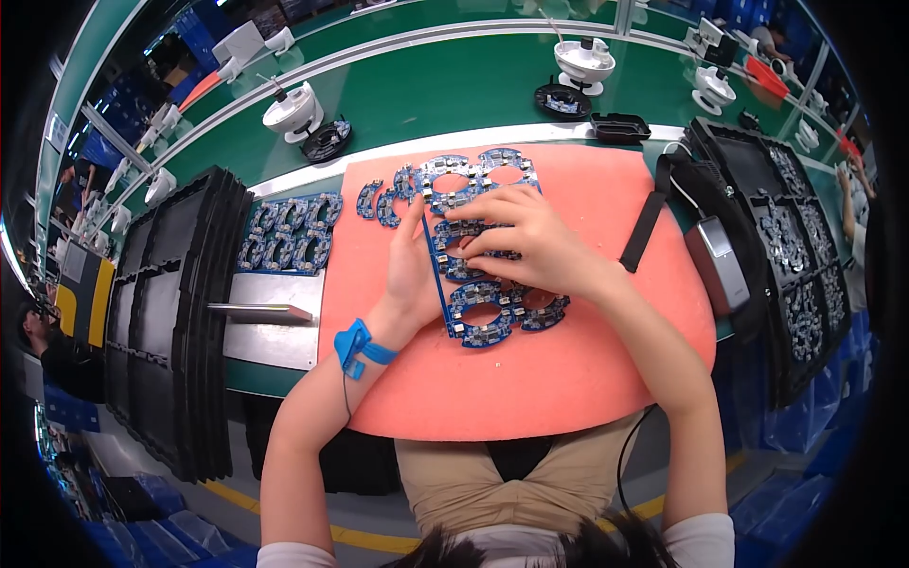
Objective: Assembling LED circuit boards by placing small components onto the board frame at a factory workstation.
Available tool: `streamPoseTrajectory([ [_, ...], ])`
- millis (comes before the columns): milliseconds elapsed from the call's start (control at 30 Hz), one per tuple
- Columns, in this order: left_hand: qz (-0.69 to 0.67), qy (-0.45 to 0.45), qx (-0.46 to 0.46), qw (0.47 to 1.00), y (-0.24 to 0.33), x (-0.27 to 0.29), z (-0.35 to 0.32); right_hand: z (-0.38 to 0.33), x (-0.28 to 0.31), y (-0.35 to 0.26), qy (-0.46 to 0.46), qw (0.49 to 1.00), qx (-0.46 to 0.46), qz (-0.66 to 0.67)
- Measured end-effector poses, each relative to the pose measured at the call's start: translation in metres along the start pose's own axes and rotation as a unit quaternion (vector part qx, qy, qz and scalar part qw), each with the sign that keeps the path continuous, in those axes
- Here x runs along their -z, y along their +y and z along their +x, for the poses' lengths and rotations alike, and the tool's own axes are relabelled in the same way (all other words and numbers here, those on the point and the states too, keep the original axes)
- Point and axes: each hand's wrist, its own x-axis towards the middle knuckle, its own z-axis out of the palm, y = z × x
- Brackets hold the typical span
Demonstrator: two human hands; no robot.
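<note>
A blue circuit board panel [483,327] with several ring-shaped boards lies on the pink mat, its left edge strip tilted up. My left hand [412,270] grips that edge, thumb along the strip and the other fingers partly hidden behind it; a blue wrist strap [355,348] is on this arm. My right hand [540,241] is bent over the middle of the panel, its fingertips gripping a board section there. Just left of the panel's top, small curved circuit boards [369,201] rest on the mat.
The pink mat [587,388] covers the workspace. On the left are more circuit boards [294,232], a metal plate with a bar [260,312] and stacked black trays [170,312]. On the right are a black strap [644,232], a grey box [717,263] and a filled black tray [791,256]. White bowl-shaped devices [582,62] stand behind.
</note>
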Motion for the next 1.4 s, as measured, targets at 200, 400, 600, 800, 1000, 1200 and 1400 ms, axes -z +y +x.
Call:
streamPoseTrajectory([
  [200,0.004,0.018,0.003,1.000,0.003,0.009,0.000,0.002,-0.004,-0.007,-0.010,0.993,-0.080,0.084],
  [400,-0.030,-0.039,0.007,0.999,0.003,0.013,0.001,0.003,-0.004,-0.004,0.042,0.988,-0.095,0.110],
  [600,-0.011,0.015,-0.090,0.996,0.007,0.011,0.001,-0.001,-0.001,-0.001,-0.009,0.998,-0.012,0.065],
  [800,-0.030,0.040,-0.137,0.989,0.017,0.020,0.002,-0.003,-0.009,-0.011,-0.032,0.998,0.027,0.038],
  [1000,-0.060,0.021,-0.113,0.992,0.019,0.005,-0.003,-0.003,-0.017,-0.021,-0.022,0.998,0.014,0.052],
  [1200,-0.071,-0.015,-0.109,0.991,0.019,-0.004,-0.005,0.003,-0.029,-0.029,-0.003,0.998,0.056,0.013],
  [1400,-0.117,-0.095,-0.091,0.984,0.018,0.005,-0.004,-0.001,-0.031,-0.028,0.011,0.997,-0.042,0.062],
])
